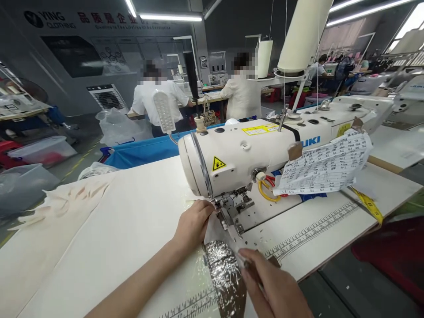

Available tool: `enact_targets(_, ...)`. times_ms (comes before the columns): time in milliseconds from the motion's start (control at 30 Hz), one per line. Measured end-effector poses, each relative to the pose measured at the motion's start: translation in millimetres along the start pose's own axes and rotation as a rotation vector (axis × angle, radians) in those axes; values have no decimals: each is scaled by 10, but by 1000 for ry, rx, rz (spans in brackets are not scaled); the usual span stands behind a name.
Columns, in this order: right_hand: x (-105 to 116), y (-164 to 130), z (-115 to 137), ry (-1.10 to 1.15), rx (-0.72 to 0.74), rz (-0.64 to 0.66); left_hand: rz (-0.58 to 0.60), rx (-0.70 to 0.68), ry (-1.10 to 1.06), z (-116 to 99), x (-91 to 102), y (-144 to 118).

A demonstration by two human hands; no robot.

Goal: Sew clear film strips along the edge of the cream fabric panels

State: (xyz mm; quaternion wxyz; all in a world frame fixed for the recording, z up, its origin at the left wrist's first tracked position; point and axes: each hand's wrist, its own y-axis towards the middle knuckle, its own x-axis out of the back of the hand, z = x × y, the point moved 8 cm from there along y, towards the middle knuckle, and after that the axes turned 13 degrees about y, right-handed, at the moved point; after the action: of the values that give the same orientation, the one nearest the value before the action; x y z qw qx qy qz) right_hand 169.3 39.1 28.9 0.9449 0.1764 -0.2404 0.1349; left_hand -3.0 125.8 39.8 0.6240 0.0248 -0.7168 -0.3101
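A white sewing machine (232,154) lies across the table, its needle and presser foot area (228,212) low at the near end. Beside the foot, my left hand (192,223) is closed, fingertips pinching the edge of a white fabric piece (213,230). A shiny silver strip (221,260) runs from that fabric toward me, over the table edge. My right hand (270,282) is curled just right of the strip. A small dark metallic tip shows between its thumb and finger; the rest is hidden in the palm.
Cream fabric pieces (66,203) lie on the table's left. A handwritten paper (327,163) leans against the machine, with a yellow tape measure (367,205) nearby. Ruler markings (308,236) run along the tabletop. Thread cones (301,39) stand above. Two people (159,99) work behind.
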Motion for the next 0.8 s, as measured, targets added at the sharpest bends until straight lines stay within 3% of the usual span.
enact_targets(100, 44, 169, -79, -52, -9, -46, -37, 19, -147, 56, 17, -21)
enact_targets(333, -66, 399, -9, -233, 151, -100, 32, 42, -289, 98, 2, 11)
enact_targets(800, -198, 509, -53, -295, 117, -64, 1, 66, -227, 87, -15, 4)
